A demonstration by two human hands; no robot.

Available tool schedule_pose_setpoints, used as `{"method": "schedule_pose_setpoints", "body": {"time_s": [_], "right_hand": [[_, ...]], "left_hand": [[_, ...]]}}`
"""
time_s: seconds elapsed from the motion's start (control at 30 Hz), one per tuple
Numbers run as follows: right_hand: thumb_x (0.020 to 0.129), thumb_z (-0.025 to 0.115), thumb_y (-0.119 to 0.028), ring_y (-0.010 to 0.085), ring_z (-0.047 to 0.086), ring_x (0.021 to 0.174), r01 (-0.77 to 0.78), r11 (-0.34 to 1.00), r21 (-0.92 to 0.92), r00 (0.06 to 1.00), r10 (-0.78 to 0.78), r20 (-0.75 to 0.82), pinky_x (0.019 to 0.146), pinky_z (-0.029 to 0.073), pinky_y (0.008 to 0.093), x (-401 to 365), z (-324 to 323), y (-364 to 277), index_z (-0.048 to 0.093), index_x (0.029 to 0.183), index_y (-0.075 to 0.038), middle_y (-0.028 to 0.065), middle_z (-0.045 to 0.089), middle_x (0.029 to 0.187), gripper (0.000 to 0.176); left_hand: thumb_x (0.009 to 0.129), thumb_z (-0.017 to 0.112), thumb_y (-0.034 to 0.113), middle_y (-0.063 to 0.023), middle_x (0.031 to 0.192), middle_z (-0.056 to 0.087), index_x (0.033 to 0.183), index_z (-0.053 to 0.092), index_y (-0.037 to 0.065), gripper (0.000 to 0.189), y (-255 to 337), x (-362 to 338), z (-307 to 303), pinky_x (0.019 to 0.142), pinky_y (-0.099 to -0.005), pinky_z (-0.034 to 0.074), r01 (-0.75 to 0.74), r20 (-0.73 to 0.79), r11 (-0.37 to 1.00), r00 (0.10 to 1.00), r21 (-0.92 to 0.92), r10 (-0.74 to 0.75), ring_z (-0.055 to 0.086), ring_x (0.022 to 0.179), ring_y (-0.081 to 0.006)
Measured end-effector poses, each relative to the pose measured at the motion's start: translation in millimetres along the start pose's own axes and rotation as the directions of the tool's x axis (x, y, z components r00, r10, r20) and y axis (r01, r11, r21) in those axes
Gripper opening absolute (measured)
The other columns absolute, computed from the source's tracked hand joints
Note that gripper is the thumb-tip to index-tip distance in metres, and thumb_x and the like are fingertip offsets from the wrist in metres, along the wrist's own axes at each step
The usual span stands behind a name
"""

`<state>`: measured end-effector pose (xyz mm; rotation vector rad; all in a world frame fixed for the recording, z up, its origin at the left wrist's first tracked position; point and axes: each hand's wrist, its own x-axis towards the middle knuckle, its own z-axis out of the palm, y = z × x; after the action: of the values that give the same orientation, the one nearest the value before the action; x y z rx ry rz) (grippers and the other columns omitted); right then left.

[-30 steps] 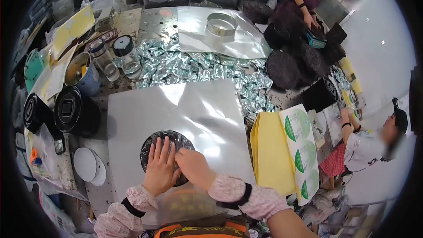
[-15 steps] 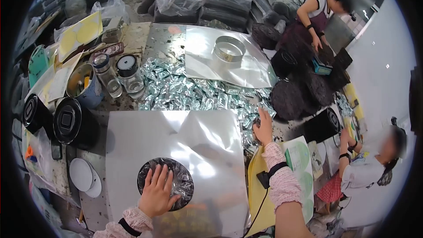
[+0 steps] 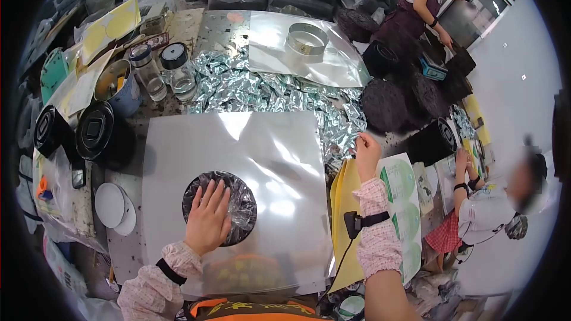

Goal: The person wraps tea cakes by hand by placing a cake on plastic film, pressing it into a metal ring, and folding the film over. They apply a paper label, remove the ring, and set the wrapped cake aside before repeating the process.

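Presently I seem to be at a steadying-and-picking step, my left hand (image 3: pixel 208 215) spread open on the round, black, plastic-wrapped disc (image 3: pixel 242 217) atop the shiny grey sheet (image 3: pixel 285 157), my right hand (image 3: pixel 367 150) curled beside the silvery-green foil packets (image 3: pixel 279 92), its grip unclear, probably needing a light pinch next.
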<state>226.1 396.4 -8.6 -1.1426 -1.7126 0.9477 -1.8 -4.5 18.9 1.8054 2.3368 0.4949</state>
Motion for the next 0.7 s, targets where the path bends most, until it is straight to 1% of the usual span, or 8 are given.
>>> {"method": "schedule_pose_setpoints", "body": {"time_s": [0.17,0.23,0.3,0.37,0.4,0.5,0.53,0.7], "right_hand": [[0.094,0.061,-0.003,0.0069,0.058,0.063,-0.222,0.877,0.425,0.968,0.146,0.202,0.056,0.049,0.0227,-72,36,-70,0.071,0.101,0.007,0.0036,0.065,0.08,0.016],[0.092,0.061,-0.003,0.0071,0.058,0.062,-0.301,0.917,0.262,0.879,0.159,0.45,0.057,0.049,0.0235,-126,70,-102,0.073,0.102,0.004,0.0036,0.067,0.077,0.017],[0.087,0.064,-0.009,0.0097,0.06,0.062,-0.359,0.931,0.063,0.7,0.224,0.678,0.059,0.05,0.0287,-179,104,-134,0.074,0.102,0.002,0.0068,0.07,0.072,0.021],[0.083,0.065,-0.015,0.0289,0.068,0.068,0.048,0.999,0.013,0.722,-0.043,0.691,0.067,0.052,0.038,-223,140,-131,0.072,0.098,0.001,0.0185,0.069,0.076,0.023],[0.083,0.065,-0.016,0.0315,0.068,0.071,0.036,0.999,-0.003,0.751,-0.025,0.66,0.068,0.052,0.0386,-230,147,-137,0.072,0.096,0.001,0.0192,0.069,0.077,0.022],[0.084,0.065,-0.017,0.0339,0.068,0.074,-0.007,0.999,-0.045,0.746,0.035,0.665,0.069,0.052,0.0391,-227,145,-140,0.07,0.096,0.0,0.0195,0.069,0.082,0.021],[0.085,0.065,-0.017,0.0338,0.068,0.074,-0.024,0.998,-0.058,0.726,0.057,0.685,0.07,0.052,0.039,-227,142,-138,0.069,0.098,0.0,0.0194,0.069,0.083,0.022],[0.089,0.068,-0.013,0.0189,0.068,0.073,-0.125,0.992,0.011,0.732,0.085,0.676,0.066,0.052,0.0326,-231,125,-151,0.064,0.111,0.0,0.0124,0.069,0.086,0.026]], "left_hand": [[0.089,0.06,0.021,-0.0216,0.155,0.037,0.15,0.029,-0.008,0.075,-5,-3,3,0.121,-0.0493,0.02,-0.01,-0.053,0.996,0.999,-0.085,0.005,0.033,0.146,-0.036],[0.087,0.065,0.016,-0.023,0.157,0.033,0.152,0.016,-0.011,0.086,-11,-5,6,0.121,-0.0482,0.023,-0.012,-0.083,0.973,0.997,-0.232,-0.008,0.034,0.145,-0.0347],[0.077,0.077,0.014,-0.0236,0.158,0.029,0.156,0.015,-0.001,0.102,-19,-12,16,0.12,-0.0504,0.026,-0.065,-0.251,0.934,0.968,-0.351,-0.027,0.031,0.145,-0.0427],[0.07,0.082,0.016,-0.023,0.158,0.029,0.157,0.019,0.006,0.108,-24,-20,24,0.119,-0.0537,0.027,-0.144,-0.386,0.918,0.923,-0.369,-0.01,0.03,0.144,-0.0467],[0.062,0.087,0.017,-0.0211,0.157,0.031,0.151,0.038,0.012,0.102,-25,-19,25,0.118,-0.0595,0.025,-0.162,-0.429,0.967,0.901,-0.194,0.065,0.029,0.143,-0.0496],[0.064,0.086,0.017,-0.0203,0.155,0.035,0.141,0.054,0.01,0.083,-21,-21,20,0.117,-0.063,0.023,-0.216,-0.474,0.973,0.867,-0.078,0.154,0.031,0.144,-0.0459],[0.076,0.078,0.022,-0.0194,0.153,0.039,0.135,0.061,0.011,0.063,-18,-20,20,0.118,-0.0597,0.021,-0.283,-0.516,0.955,0.833,-0.089,0.199,0.032,0.145,-0.0419],[0.094,0.056,0.027,-0.0178,0.155,0.04,0.146,0.047,0.004,0.058,-12,-10,11,0.12,-0.0566,0.016,-0.021,-0.209,0.993,0.978,-0.118,-0.004,0.03,0.147,-0.0369]]}}
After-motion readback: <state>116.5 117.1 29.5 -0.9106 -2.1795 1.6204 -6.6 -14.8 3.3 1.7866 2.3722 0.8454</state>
